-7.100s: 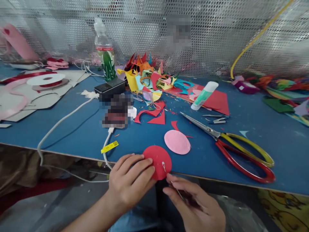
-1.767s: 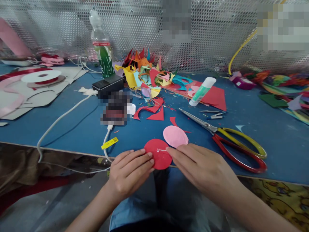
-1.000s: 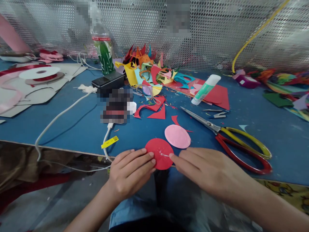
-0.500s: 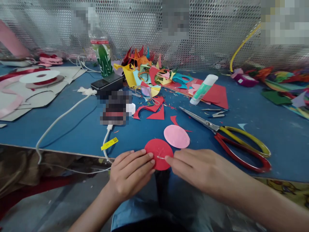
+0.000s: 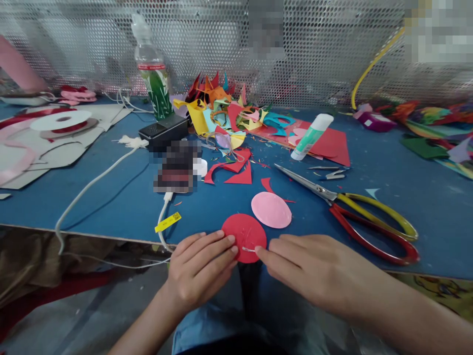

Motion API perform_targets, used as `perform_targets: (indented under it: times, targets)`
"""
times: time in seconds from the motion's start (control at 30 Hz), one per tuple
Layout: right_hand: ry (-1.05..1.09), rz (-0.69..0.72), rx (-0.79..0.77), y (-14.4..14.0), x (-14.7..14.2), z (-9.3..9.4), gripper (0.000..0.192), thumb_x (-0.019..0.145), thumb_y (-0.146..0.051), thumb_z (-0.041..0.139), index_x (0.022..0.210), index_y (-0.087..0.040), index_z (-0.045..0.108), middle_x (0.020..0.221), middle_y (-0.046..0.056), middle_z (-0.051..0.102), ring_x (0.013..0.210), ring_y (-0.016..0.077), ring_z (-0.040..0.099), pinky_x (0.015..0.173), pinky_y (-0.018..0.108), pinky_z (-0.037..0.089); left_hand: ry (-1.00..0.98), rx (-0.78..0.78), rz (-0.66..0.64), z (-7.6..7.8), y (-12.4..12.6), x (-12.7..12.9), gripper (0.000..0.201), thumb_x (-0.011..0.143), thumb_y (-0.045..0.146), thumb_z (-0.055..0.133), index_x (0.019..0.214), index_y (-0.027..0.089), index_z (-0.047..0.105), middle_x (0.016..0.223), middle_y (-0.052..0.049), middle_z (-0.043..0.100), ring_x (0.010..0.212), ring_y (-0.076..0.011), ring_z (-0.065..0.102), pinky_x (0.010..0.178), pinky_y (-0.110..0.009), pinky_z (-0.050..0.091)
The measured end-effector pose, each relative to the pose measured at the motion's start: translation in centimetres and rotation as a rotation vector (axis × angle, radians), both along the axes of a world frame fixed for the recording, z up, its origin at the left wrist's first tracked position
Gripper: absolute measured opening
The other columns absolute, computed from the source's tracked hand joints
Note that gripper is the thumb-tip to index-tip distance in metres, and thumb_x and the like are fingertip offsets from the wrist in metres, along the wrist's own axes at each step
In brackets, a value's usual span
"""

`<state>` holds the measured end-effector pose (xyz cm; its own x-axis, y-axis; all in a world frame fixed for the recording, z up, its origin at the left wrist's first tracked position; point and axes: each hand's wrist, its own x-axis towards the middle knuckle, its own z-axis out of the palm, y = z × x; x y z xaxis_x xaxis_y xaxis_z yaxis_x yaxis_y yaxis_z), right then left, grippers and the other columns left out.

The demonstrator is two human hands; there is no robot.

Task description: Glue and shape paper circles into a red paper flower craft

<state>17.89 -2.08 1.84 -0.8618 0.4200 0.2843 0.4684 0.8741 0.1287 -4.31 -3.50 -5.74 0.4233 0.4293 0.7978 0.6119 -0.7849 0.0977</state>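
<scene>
Blue worktable (image 5: 369, 197) w/ craft clutter.
Near front edge: red paper circle (image 5: 244, 236) overhanging edge, pink paper circle (image 5: 271, 209) just behind it. Right: scissors (image 5: 354, 212), red + yellow handles, blades pointing back-left. Center back: heap of coloured paper scraps (image 5: 229, 116), glue stick (image 5: 311, 136) lying on red sheet (image 5: 330, 147), plastic bottle (image 5: 152, 69) upright, black box (image 5: 163, 132). White cable (image 5: 92, 182) runs off front edge. Left: ribbon spool (image 5: 61, 121) on cardboard (image 5: 55, 143).
</scene>
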Motion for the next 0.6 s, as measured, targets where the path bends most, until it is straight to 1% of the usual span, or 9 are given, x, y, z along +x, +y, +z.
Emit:
perform_targets:
  times: [0.03, 0.1, 0.2, 0.27, 0.33, 0.4, 0.5, 0.6]
  targets:
    - [0.003, -0.008, -0.003, 0.1, 0.2, 0.0, 0.027, 0.084, -0.003, 0.036, 0.075, -0.017, 0.058, 0.062, 0.000, 0.060, 0.051, 0.0125, 0.054, 0.046, 0.025, 0.036, -0.001, -0.001, -0.002, 0.0, 0.0, 0.0, 0.019, 0.074, 0.015, 0.066, 0.092, 0.017, 0.066, 0.092, -0.003, 0.073, 0.090, -0.0168, 0.066, 0.082, -0.029, 0.046]
    - [-0.004, -0.076, 0.020, 0.7, 1.0, -0.1, 0.025, 0.086, -0.008, 0.039, 0.079, -0.017, 0.060, 0.066, 0.002, 0.064, 0.055, 0.0136, 0.059, 0.049, 0.026, 0.037, -0.005, -0.002, -0.002, 0.1, 0.0, 0.1, 0.018, 0.074, 0.015, 0.066, 0.092, 0.017, 0.066, 0.091, -0.003, 0.073, 0.090, -0.0169, 0.067, 0.082, -0.029, 0.046]
    - [-0.002, -0.258, 0.115, 1.9, 2.6, -0.7, 0.021, 0.088, -0.017, 0.042, 0.084, -0.016, 0.062, 0.073, 0.004, 0.069, 0.059, 0.0160, 0.063, 0.049, 0.027, 0.037, -0.011, 0.013, 0.005, 0.2, 0.1, 0.2, 0.016, 0.075, 0.014, 0.065, 0.091, 0.017, 0.066, 0.089, -0.003, 0.073, 0.089, -0.0162, 0.067, 0.081, -0.027, 0.046]
    - [0.059, -0.399, 0.172, 2.6, 3.5, -1.2, 0.020, 0.088, -0.022, 0.044, 0.087, -0.017, 0.063, 0.075, 0.004, 0.071, 0.061, 0.0171, 0.065, 0.050, 0.027, 0.038, -0.014, 0.021, 0.013, 0.3, 0.1, 0.2, 0.015, 0.075, 0.014, 0.064, 0.090, 0.018, 0.066, 0.089, -0.002, 0.073, 0.088, -0.0155, 0.067, 0.081, -0.026, 0.046]
    - [0.097, -0.511, 0.195, 2.9, 3.9, -1.7, 0.022, 0.088, -0.025, 0.043, 0.087, -0.017, 0.064, 0.075, 0.003, 0.072, 0.060, 0.0178, 0.065, 0.047, 0.027, 0.036, -0.015, 0.022, 0.016, 0.3, 0.1, 0.2, 0.014, 0.076, 0.015, 0.064, 0.089, 0.018, 0.066, 0.089, -0.002, 0.073, 0.088, -0.0153, 0.067, 0.081, -0.026, 0.047]
    - [0.099, -0.594, 0.185, 2.9, 3.8, -2.1, 0.025, 0.088, -0.027, 0.042, 0.085, -0.018, 0.065, 0.071, 0.003, 0.072, 0.054, 0.0181, 0.064, 0.043, 0.027, 0.032, -0.015, 0.023, 0.013, 0.2, 0.1, 0.2, 0.014, 0.075, 0.015, 0.064, 0.089, 0.018, 0.066, 0.090, -0.003, 0.073, 0.088, -0.0156, 0.067, 0.081, -0.027, 0.047]
    - [0.101, -0.656, 0.131, 2.4, 3.3, -2.4, 0.027, 0.087, -0.028, 0.041, 0.082, -0.019, 0.066, 0.064, 0.003, 0.070, 0.048, 0.0182, 0.062, 0.042, 0.027, 0.028, -0.011, 0.026, 0.015, 0.1, 0.1, 0.2, 0.015, 0.075, 0.015, 0.065, 0.090, 0.017, 0.067, 0.090, -0.004, 0.073, 0.088, -0.0160, 0.067, 0.081, -0.028, 0.046]
    - [0.123, -0.614, 0.077, 1.7, 3.0, -2.3, 0.026, 0.086, -0.025, 0.041, 0.081, -0.018, 0.065, 0.060, 0.003, 0.069, 0.047, 0.0170, 0.062, 0.042, 0.026, 0.030, -0.003, 0.026, 0.021, 0.1, 0.1, 0.2, 0.015, 0.075, 0.016, 0.065, 0.090, 0.018, 0.066, 0.090, -0.003, 0.073, 0.089, -0.0162, 0.066, 0.082, -0.028, 0.046]
